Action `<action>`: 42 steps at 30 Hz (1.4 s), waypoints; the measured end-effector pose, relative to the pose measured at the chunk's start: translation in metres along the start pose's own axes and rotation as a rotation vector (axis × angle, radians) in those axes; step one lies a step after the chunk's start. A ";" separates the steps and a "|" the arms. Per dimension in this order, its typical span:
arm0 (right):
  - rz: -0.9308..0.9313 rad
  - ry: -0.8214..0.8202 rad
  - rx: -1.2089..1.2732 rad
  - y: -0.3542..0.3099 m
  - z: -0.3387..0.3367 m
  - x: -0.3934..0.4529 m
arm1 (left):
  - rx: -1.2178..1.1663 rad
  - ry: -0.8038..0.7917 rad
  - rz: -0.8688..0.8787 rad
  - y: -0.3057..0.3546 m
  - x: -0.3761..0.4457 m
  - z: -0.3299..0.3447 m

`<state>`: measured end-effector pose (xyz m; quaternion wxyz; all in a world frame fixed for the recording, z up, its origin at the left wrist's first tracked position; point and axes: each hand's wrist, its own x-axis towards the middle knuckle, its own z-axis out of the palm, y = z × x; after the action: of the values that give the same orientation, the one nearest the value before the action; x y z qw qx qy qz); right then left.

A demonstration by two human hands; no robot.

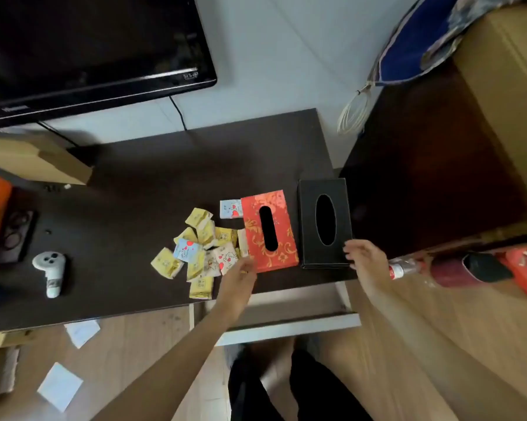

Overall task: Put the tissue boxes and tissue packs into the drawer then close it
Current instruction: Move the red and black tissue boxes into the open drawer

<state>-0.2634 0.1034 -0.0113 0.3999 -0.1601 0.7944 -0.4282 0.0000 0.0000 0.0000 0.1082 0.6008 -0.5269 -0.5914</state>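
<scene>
Just right of the frame's centre, two tissue boxes lie side by side on the dark tabletop (152,177): a red tissue box (282,235) with gold floral print and a black tissue box (307,226) with an oval slot. To their left a loose heap of small tissue packs (199,247), mostly yellow with a few white and blue ones, spreads toward mid-frame; one more white pack (231,208) sits apart at the red box's upper left corner. Below the boxes, at lower centre, the white drawer (289,328) stands pulled open and looks empty, as far as the arm lets it be seen

The left hand (241,276) reaches to the near left corner of the red box, fingers loosely curled and touching or nearly touching it; whether they grip is unclear. The right hand (364,258) hovers at the near right corner of the black box, fingers spread and slightly bent, holding nothing

Both boxes look rigid and probably light, so a grasp across the short width, thumb on one long side and fingers on the other, should carry each. The black one looks smooth, perhaps leatherette, and may slip under a weak pinch. The packs are soft, light and crinkly, best scooped several at a time
</scene>
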 end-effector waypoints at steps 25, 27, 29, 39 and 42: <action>0.108 0.033 -0.375 -0.002 0.006 0.089 | 0.500 0.358 0.027 0.056 0.106 0.019; 0.064 0.048 -0.332 0.005 -0.002 0.076 | 0.405 0.387 0.086 0.053 0.087 0.021; 0.033 0.064 -0.246 0.011 -0.009 0.059 | 0.327 0.425 0.117 0.045 0.062 0.023; -0.008 0.150 -0.061 0.065 0.005 -0.015 | 0.129 0.527 -0.008 -0.052 -0.034 0.042; -0.076 0.155 -0.068 0.081 0.014 -0.029 | 0.085 0.547 -0.054 -0.075 -0.044 0.048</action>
<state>-0.2269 0.1600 -0.0664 0.3149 -0.1701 0.8304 -0.4270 0.0094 0.0887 -0.0433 0.2053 0.7561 -0.4860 -0.3871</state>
